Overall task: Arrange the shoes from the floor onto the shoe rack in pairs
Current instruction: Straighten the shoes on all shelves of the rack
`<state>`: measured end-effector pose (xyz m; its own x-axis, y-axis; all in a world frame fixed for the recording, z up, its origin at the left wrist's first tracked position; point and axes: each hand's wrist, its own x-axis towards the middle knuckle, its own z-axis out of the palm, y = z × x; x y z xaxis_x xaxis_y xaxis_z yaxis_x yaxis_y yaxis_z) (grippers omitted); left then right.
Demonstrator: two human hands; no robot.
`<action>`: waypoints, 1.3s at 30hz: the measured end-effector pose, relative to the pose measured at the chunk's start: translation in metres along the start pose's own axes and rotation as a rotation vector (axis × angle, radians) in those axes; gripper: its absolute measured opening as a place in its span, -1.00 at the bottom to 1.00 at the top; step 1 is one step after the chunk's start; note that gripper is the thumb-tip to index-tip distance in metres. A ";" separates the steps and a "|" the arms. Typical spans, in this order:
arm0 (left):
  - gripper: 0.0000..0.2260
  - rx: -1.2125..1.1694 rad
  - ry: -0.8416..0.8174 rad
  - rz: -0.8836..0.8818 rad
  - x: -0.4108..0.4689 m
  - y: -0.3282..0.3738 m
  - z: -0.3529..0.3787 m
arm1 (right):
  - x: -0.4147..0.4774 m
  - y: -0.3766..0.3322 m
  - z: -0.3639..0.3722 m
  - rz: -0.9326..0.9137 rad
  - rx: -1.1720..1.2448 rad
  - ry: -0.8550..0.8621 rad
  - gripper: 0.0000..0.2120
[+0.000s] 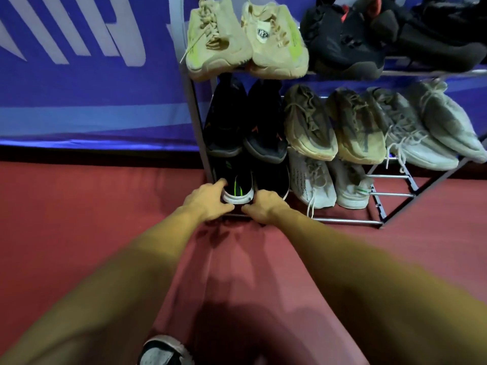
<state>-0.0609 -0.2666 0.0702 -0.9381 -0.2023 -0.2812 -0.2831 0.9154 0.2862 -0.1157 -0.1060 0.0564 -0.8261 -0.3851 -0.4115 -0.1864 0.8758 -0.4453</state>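
Both hands seat a black knit sneaker with green stripes and white toe cap (238, 189) on the bottom tier of the grey metal-tube shoe rack (345, 221): left hand (208, 200) cupped around its toe, right hand (263, 208) half-curled at its side. Best pushed squarely beside its black mate (272, 180). No brand is legible.

A: Where does the shoe rack (379, 222) stand?
B: Right of centre, on the floor (79, 219), with the wall banner (79, 75) behind it.
A: And on the bottom shelf?
B: At its left end a sneaker (238, 188) sits between the left hand (208, 198) and right hand (263, 206); another pair (332, 185) lies to the right.
A: Above?
B: Three pairs on the middle shelf (342, 127), two on the top (290, 38)
A: Lower edge?
B: One shoe (163, 351) on the floor
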 end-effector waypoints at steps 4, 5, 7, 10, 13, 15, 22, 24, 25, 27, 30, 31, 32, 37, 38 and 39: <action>-0.39 -0.051 0.001 0.002 0.001 -0.003 0.011 | 0.020 -0.010 0.012 0.156 0.411 0.041 -0.60; -0.38 -0.048 0.004 0.005 0.002 -0.003 0.013 | 0.025 -0.012 0.016 0.208 0.519 0.078 -0.58; -0.37 -0.037 -0.002 0.011 0.002 -0.004 0.016 | 0.032 -0.016 0.023 0.286 0.614 0.138 -0.60; -0.36 -0.018 -0.019 0.032 0.000 -0.004 0.017 | 0.039 -0.022 0.032 0.373 0.679 0.162 -0.65; -0.36 0.027 -0.030 0.065 -0.005 -0.004 0.016 | 0.043 -0.025 0.035 0.441 0.840 0.158 -0.71; -0.37 0.060 -0.022 0.078 -0.010 -0.002 0.014 | 0.039 -0.025 0.032 0.446 0.929 0.150 -0.79; -0.39 0.136 0.022 0.118 -0.028 0.011 0.002 | -0.011 -0.019 0.002 0.410 1.138 0.072 -0.93; -0.37 0.176 0.044 0.136 -0.036 0.019 -0.001 | -0.032 -0.016 -0.012 0.391 1.139 0.033 -0.86; -0.37 0.181 0.061 0.143 -0.040 0.023 -0.003 | -0.043 -0.014 -0.019 0.388 1.119 0.025 -0.85; -0.37 0.186 0.101 0.149 -0.046 0.033 -0.005 | -0.057 -0.007 -0.028 0.393 1.069 0.012 -0.87; -0.36 0.292 0.137 0.164 -0.053 0.047 -0.010 | -0.074 0.008 -0.034 0.395 1.021 -0.045 -0.91; -0.34 0.374 0.147 0.185 -0.056 0.052 -0.013 | -0.077 0.015 -0.035 0.389 1.014 -0.063 -0.91; -0.33 0.457 0.164 0.215 -0.058 0.057 -0.014 | -0.080 0.021 -0.037 0.385 1.010 -0.079 -0.92; -0.39 0.689 0.314 0.399 -0.069 0.075 -0.021 | -0.090 0.042 -0.054 0.371 0.980 -0.237 -0.89; -0.42 0.702 0.332 0.428 -0.072 0.075 -0.021 | -0.093 0.043 -0.057 0.368 0.971 -0.262 -0.88; -0.45 0.711 0.345 0.450 -0.074 0.075 -0.022 | -0.096 0.044 -0.060 0.366 0.970 -0.272 -0.88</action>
<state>-0.0171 -0.1905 0.1331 -0.9702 0.2382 0.0435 0.2069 0.9088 -0.3623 -0.0764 -0.0128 0.1235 -0.5778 -0.3024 -0.7581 0.6495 0.3922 -0.6514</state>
